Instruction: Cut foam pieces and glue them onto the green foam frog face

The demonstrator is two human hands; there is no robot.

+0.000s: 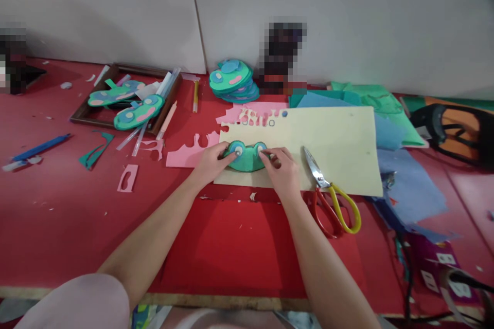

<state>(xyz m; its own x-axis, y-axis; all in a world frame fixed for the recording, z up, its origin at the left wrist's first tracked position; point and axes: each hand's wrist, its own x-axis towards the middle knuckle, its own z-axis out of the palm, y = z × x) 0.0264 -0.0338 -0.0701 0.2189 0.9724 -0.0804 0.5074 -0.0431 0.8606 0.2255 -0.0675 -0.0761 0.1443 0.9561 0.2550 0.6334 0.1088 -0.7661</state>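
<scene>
A green frog-face cutout [247, 160] with raised blue and white eyes lies or is held just above a cream sheet [339, 139]. My left hand [210, 162] is closed on its left end, thumb over the left eye. On the other side, my right hand [284, 168] pinches at the right eye, and the fingertips cover part of it. Scissors [323, 184] with one red and one yellow handle rest on the sheet's lower edge, blades partly open, to the right of my right hand. Pink scraps [189, 151] with cut-out edges lie left of the sheet.
Behind the sheet stands a stack of green face cutouts [233, 82]. A brown tray [154, 126] at left holds similar pieces and glue sticks. A blue pen [42, 147] lies far left. Green and blue felt [405, 180] and a black-orange object [455, 133] are at right.
</scene>
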